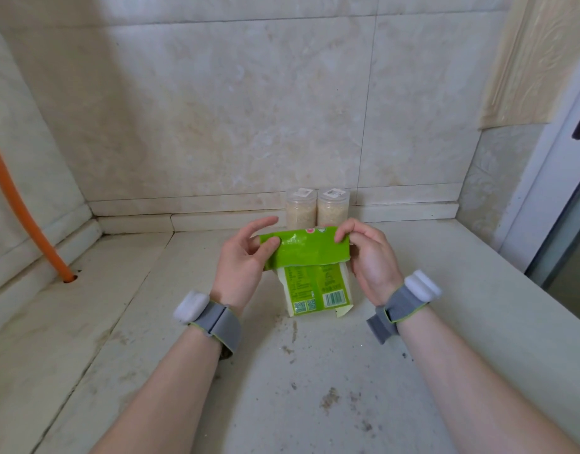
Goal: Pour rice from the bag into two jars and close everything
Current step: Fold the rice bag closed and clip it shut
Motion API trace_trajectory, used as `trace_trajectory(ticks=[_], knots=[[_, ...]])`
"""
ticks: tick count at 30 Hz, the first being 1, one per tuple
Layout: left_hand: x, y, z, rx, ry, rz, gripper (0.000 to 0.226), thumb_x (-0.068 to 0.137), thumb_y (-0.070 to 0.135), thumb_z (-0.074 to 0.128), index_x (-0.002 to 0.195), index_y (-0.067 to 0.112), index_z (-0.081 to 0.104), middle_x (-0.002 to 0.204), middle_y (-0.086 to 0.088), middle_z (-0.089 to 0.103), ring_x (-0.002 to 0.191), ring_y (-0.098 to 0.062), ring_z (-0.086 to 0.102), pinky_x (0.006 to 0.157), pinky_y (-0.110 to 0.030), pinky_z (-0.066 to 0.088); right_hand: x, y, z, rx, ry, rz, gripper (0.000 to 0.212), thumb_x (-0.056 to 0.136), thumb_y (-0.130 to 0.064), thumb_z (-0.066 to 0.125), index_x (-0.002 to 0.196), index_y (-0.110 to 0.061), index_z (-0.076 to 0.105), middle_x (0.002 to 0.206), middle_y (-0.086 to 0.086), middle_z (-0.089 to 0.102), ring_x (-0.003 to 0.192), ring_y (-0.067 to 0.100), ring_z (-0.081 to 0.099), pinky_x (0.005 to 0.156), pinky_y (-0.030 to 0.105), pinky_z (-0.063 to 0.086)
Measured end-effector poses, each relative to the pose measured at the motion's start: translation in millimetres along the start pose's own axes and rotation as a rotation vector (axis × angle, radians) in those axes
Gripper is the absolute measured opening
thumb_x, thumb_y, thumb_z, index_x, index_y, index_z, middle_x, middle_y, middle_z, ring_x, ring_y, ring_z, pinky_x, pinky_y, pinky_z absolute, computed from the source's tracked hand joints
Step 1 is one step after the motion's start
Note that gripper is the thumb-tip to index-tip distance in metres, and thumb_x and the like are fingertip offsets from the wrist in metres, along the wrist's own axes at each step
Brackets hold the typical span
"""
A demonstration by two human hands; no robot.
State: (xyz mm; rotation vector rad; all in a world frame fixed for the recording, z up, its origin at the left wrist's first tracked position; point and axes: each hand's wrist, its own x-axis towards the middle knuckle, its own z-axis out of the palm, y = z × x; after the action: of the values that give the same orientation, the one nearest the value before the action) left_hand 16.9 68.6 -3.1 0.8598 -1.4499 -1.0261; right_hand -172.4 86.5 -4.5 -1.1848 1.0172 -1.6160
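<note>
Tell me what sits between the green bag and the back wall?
In the head view, two lidded, rice-filled jars stand there side by side: left jar and right jar.

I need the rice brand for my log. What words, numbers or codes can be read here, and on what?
Nothing reads legibly.
On the bag, columns of print: blurred.
The barcode on its lower part: digits too small.
Two QR codes beside it: no readable words.
On the left jar, lid sticker: too small.
On the right jar, lid sticker: too small.
</note>
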Motion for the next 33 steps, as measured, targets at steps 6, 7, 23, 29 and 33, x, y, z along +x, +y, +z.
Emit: trace_trajectory(ticks=[6, 7, 23, 29, 33], knots=[[-4.6, 8.4, 7.1, 0.001, 0.017, 0.12, 0.016, 0.089, -0.001, 0.059, 0.089, 0.013, 0.066, 0.07, 0.006, 0.073, 0.068, -0.003, 0.066, 0.061, -0.017, 0.052, -9.3, -15.4, 4.2, -0.689, 0.193, -0.614, 0.014, 0.088, -0.024, 0.062, 0.089, -0.016, 0.073, 0.093, -0.001, 0.07, 0.092, 0.013, 0.062, 0.087, 0.029, 0.049], [-6.2, 9.0, 9.3, -0.006, 0.0, 0.139, 0.016, 0.088, -0.002, 0.06, 0.088, 0.012, 0.067, 0.075, 0.006, 0.075, 0.071, -0.005, 0.067, 0.062, -0.017, 0.052, -9.9, -12.2, 6.0, -0.898, 0.149, -0.725, 0.019, 0.085, -0.032, 0.064, 0.088, -0.017, 0.076, 0.091, -0.004, 0.07, 0.093, 0.014, 0.06, 0.089, 0.028, 0.045], [-1.8, 3.6, 3.9, -0.02, 0.088, 0.019, 0.019, 0.08, 0.003, 0.071, 0.077, 0.021, 0.076, 0.075, 0.005, 0.075, 0.066, -0.009, 0.064, 0.063, -0.024, 0.055, -4.1, -15.9, -14.9, -1.063, 0.047, -0.606, 0.028, 0.081, -0.046, 0.062, 0.075, -0.023, 0.076, 0.078, -0.009, 0.071, 0.077, 0.012, 0.06, 0.096, 0.038, 0.04], [-0.7, 2.3, 1.2, -0.062, 0.121, -0.05, 0.015, 0.083, 0.002, 0.068, 0.083, 0.016, 0.073, 0.072, 0.005, 0.073, 0.066, -0.008, 0.067, 0.062, -0.023, 0.058, -7.7, -22.2, -21.4, -0.782, 0.039, -0.324, 0.014, 0.088, -0.017, 0.066, 0.095, -0.022, 0.077, 0.089, -0.014, 0.073, 0.084, -0.012, 0.064, 0.081, 0.0, 0.042], [0.1, -1.3, 2.1, -0.092, 0.077, -0.124, 0.007, 0.083, 0.006, 0.068, 0.086, 0.012, 0.072, 0.077, -0.004, 0.065, 0.069, -0.01, 0.065, 0.068, -0.028, 0.059, -7.3, -21.1, -20.3, -0.684, 0.057, -0.285, 0.018, 0.088, -0.014, 0.066, 0.094, -0.028, 0.075, 0.089, -0.016, 0.072, 0.085, -0.014, 0.065, 0.083, 0.004, 0.047]])
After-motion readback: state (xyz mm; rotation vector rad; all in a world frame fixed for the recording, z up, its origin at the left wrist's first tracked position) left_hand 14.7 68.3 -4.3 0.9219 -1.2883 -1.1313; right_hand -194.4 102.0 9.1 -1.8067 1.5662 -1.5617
